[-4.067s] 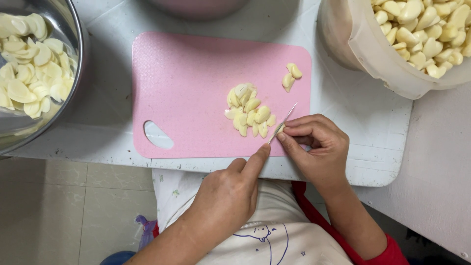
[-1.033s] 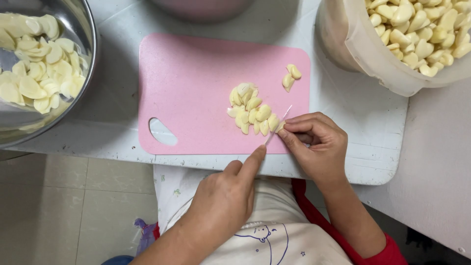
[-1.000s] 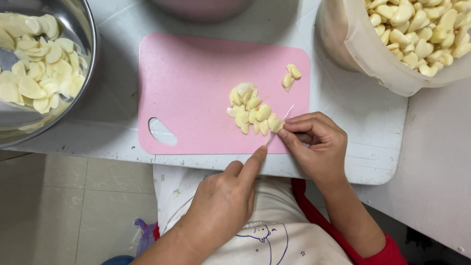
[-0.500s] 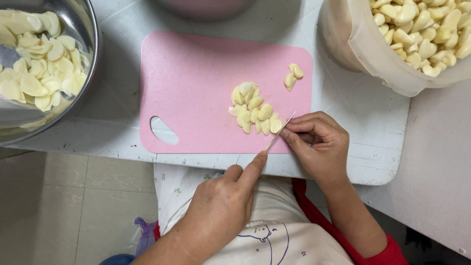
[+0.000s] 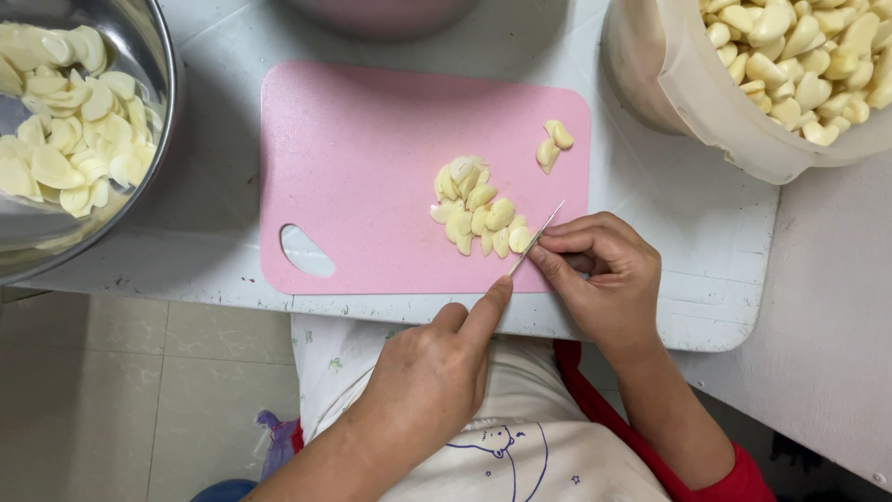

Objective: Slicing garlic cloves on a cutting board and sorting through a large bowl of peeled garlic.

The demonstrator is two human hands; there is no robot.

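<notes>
A pink cutting board (image 5: 372, 167) lies on the white table top. A pile of pale garlic slices (image 5: 474, 216) sits on its right half, with two cloves (image 5: 552, 144) farther back. My left hand (image 5: 432, 372) grips a thin-bladed knife (image 5: 536, 238), index finger stretched along it, the handle hidden under the palm. The blade stands on edge at the pile's right side. My right hand (image 5: 604, 274) is curled right beside the blade at the board's near right corner, its fingertips pinching a garlic clove that is mostly hidden.
A steel bowl (image 5: 158, 112) of garlic slices stands at the left. A translucent tub (image 5: 706, 102) full of whole peeled cloves stands at the back right. A pinkish bowl edge (image 5: 381, 14) shows at the top. The table's near edge runs just before my hands.
Both hands have stayed in place at the board's near right corner. The blade has made small cuts, and a slice or two has joined the pile by the knife.
</notes>
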